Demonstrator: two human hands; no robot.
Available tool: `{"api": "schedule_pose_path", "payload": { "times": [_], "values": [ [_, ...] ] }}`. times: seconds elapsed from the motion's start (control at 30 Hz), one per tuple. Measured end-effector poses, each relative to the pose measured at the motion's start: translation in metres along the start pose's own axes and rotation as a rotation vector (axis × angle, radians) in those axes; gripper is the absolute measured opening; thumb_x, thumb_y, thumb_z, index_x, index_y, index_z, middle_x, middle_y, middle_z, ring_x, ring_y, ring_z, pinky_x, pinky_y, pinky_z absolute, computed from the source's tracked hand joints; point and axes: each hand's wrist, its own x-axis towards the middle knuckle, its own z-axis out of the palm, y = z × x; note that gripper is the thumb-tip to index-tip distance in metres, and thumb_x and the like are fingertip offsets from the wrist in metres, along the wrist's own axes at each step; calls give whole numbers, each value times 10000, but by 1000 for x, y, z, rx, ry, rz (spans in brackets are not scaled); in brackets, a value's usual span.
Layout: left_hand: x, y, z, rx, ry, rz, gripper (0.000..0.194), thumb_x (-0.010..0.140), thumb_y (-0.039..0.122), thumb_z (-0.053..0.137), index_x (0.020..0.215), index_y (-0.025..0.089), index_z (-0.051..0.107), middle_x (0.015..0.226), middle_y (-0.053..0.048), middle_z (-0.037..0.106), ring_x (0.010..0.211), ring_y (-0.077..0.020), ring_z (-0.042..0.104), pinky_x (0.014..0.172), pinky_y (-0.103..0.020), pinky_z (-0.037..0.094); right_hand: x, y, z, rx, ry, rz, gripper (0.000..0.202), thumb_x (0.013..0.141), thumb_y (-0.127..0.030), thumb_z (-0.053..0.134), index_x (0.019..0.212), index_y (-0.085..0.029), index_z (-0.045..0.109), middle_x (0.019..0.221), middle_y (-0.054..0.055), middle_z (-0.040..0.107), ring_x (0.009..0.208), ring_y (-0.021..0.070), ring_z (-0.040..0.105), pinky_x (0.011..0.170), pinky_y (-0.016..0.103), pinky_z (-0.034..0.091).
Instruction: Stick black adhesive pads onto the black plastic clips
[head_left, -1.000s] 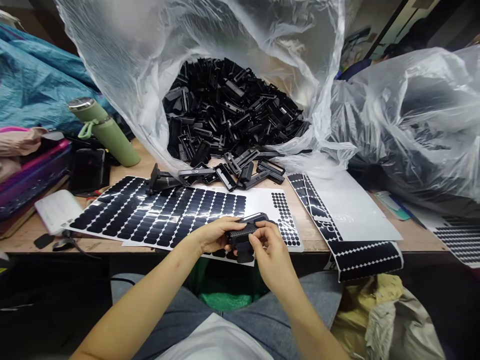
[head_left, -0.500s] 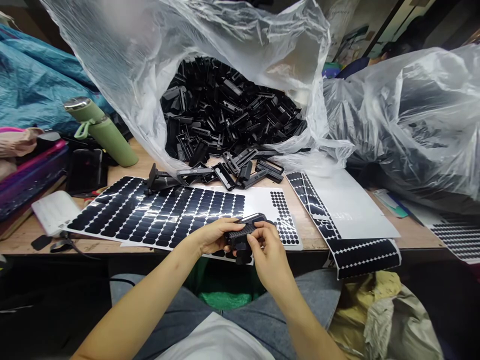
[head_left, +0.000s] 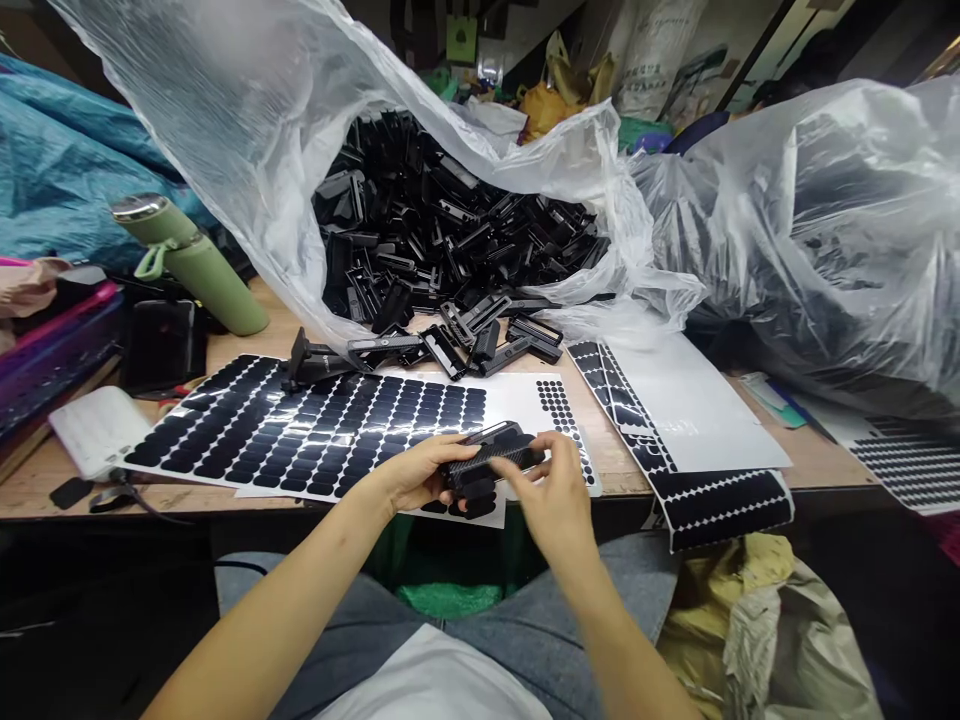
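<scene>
Head view: at the left, the green bottle [head_left: 210, 280] is stood at a slant in the picture on the worktop [head_left: 619, 465], with the sheet of black stickers [head_left: 315, 440] laid flat to its right. Above that sheet, the left end of a black part [head_left: 482, 462] is gripped by the left hand [head_left: 416, 472], thumb on top and fingers curled beneath. Behind, the upper edge of the clear bag [head_left: 277, 200] has sagged over the last second, and more of the background is exposed; the pile of black parts [head_left: 450, 230] is left seemingly undisturbed. At the right end of the held part, the grip of the right hand [head_left: 559, 490] has been altered: the thumb is now laid across the textured face, with the bent fingers pinching beyond it. Steadying is thus shared by both hands.
</scene>
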Motion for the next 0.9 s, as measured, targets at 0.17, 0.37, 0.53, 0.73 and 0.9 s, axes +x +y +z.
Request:
{"api": "schedule_pose_path", "payload": {
  "times": [0.17,0.37,0.53,0.73,0.9],
  "values": [
    [0,1,-6,-3,30,-44,232,755,303,578,895,131,509,703,-102,650,460,-139,596,287,-136,311,48,51,-6,-311,-90,-4,168,823,-318,411,782,-192,514,840,69,543,696,188,523,636,315,370],
    [0,1,-11,-37,36,-80,233,759,300,569,912,135,510,751,-137,668,573,-179,637,299,-134,321,64,61,-13,-402,-236,39,92,768,-202,447,699,-182,503,788,74,535,715,197,519,654,316,365],
    [2,1,-12,-16,42,-73,258,767,300,559,940,112,519,773,-152,668,499,-147,608,292,-134,318,37,18,-29,7,-245,22,139,816,-305,416,763,-203,495,790,34,543,733,178,510,664,304,388],
    [4,1,-5,6,34,-15,317,758,324,581,986,113,515,766,-124,659,468,-128,592,301,-139,336,7,-21,-17,168,-275,-96,129,812,-256,425,706,-202,476,935,51,503,884,177,494,793,326,387],
    [1,2,-2,31,-11,2,312,761,349,578,975,131,511,743,-95,642,444,-132,589,294,-138,317,5,-19,-9,165,-234,-65,131,816,-264,431,717,-201,488,1010,67,475,920,185,495,773,333,408]
  ]
}}
